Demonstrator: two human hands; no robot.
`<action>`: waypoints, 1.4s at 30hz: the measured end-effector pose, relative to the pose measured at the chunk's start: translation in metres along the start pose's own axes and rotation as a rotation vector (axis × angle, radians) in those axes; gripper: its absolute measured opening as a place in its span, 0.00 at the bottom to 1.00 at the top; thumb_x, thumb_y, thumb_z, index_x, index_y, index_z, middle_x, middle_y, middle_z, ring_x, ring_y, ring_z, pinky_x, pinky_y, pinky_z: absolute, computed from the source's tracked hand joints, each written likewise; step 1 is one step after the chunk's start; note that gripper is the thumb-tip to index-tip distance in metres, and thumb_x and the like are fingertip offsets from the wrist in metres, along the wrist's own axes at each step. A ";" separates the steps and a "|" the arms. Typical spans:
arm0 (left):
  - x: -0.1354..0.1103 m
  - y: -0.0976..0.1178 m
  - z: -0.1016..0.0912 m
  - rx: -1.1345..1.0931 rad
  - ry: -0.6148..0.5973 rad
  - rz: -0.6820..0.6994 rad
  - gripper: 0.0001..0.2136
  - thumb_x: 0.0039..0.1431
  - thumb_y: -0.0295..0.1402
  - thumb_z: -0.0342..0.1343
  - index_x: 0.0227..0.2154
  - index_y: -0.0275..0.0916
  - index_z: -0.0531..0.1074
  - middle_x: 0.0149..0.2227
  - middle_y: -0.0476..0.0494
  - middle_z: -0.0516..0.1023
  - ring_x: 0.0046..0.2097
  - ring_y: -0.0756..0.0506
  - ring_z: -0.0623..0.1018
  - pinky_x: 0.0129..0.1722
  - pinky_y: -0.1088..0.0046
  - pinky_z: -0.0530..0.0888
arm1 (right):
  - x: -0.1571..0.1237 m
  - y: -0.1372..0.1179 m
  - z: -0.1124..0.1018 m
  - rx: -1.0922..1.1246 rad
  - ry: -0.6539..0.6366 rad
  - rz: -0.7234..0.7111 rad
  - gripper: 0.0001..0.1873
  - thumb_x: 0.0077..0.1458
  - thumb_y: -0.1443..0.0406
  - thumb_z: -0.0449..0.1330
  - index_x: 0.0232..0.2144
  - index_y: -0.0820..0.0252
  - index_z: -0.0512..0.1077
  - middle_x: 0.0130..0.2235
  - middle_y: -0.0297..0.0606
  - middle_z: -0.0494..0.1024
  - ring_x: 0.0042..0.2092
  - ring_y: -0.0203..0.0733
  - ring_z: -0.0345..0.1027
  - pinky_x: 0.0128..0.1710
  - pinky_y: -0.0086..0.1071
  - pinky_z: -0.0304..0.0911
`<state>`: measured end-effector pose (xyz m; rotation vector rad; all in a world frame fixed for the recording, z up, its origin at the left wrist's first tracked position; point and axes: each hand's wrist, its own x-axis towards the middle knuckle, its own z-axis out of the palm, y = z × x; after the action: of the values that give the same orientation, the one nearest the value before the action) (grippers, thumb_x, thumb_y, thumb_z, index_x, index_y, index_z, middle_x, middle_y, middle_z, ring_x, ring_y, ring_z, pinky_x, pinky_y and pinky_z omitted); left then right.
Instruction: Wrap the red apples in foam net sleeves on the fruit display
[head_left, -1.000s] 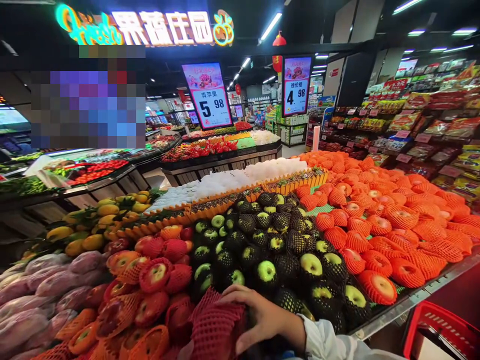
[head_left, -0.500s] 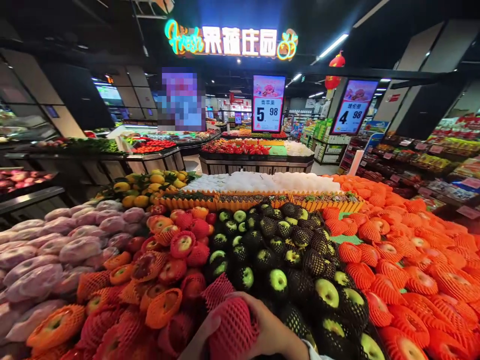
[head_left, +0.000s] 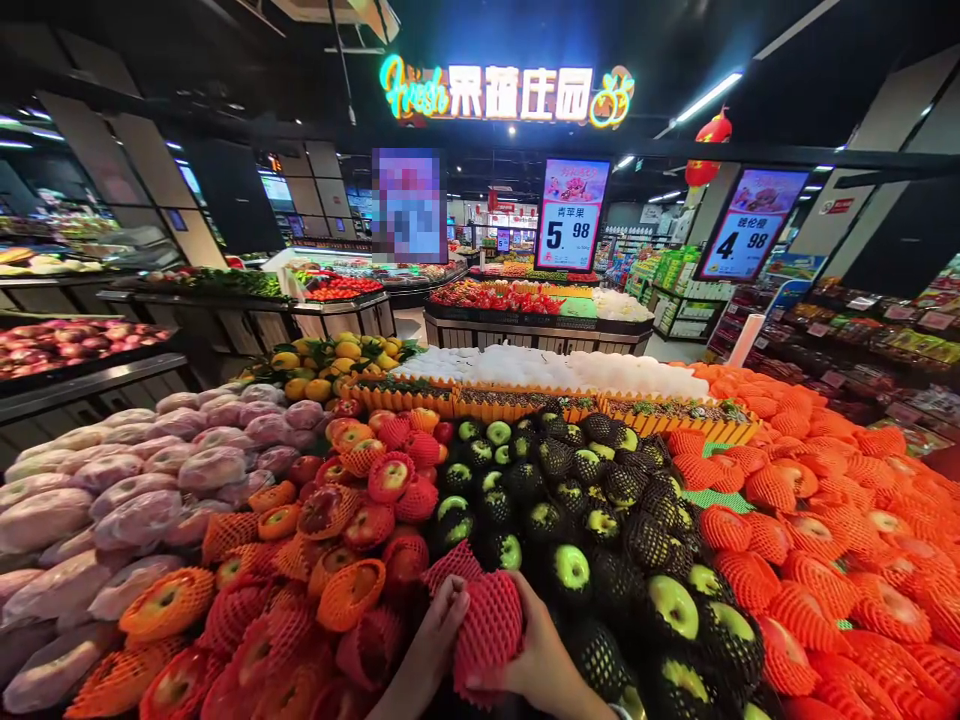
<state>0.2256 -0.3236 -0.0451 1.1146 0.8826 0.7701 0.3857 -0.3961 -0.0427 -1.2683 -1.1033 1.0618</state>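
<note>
Low in the middle of the view, my two hands hold a round, apple-sized fruit in a pink foam net, taken as an apple (head_left: 489, 622). The net covers it, so its skin is hidden. My left hand (head_left: 439, 635) is closed, its curled fingers and thumb pressed to the left side of the net. Around the right side and underneath wraps my right hand (head_left: 544, 660). Just behind lies another pink foam net (head_left: 453, 566). Red apples (head_left: 367, 525) in pink and orange nets are heaped to the left, green apples (head_left: 572, 567) in black nets to the right.
Film-wrapped pale purple fruits (head_left: 127, 500) fill the far left. Fruits in orange-red nets (head_left: 810, 535) cover the right. A yellow corrugated divider (head_left: 480, 402) crosses behind, with white-wrapped produce (head_left: 555, 368) and yellow fruits (head_left: 347, 350) beyond. Price screens (head_left: 574, 215) hang farther back.
The camera view has turned left, so the scene sits farther right. My left fingers have come up onto the net's left side, and the netted apple is held more upright.
</note>
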 end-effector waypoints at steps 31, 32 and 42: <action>-0.017 0.036 0.014 -0.022 -0.374 0.134 0.18 0.56 0.38 0.70 0.39 0.42 0.65 0.38 0.50 0.71 0.37 0.50 0.72 0.39 0.73 0.69 | -0.012 -0.016 -0.013 0.644 0.031 -0.090 0.45 0.44 0.44 0.72 0.61 0.50 0.69 0.57 0.45 0.78 0.57 0.59 0.72 0.60 0.51 0.65; -0.018 0.035 0.013 0.057 -0.320 0.152 0.18 0.57 0.38 0.69 0.41 0.43 0.66 0.39 0.49 0.72 0.38 0.49 0.73 0.39 0.72 0.70 | -0.012 -0.018 -0.012 0.639 0.020 -0.093 0.45 0.43 0.44 0.73 0.61 0.51 0.69 0.57 0.45 0.78 0.57 0.60 0.72 0.61 0.51 0.64; -0.009 0.046 0.009 0.308 -0.041 0.324 0.27 0.46 0.45 0.73 0.51 0.50 0.79 0.57 0.36 0.75 0.64 0.27 0.68 0.64 0.48 0.67 | -0.010 -0.043 -0.009 0.526 -0.255 -0.153 0.51 0.39 0.36 0.70 0.63 0.47 0.68 0.61 0.46 0.75 0.62 0.63 0.69 0.63 0.54 0.61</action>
<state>0.2257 -0.3227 0.0030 1.5671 0.8127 0.8901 0.3926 -0.4085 -0.0003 -0.6355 -0.9987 1.3125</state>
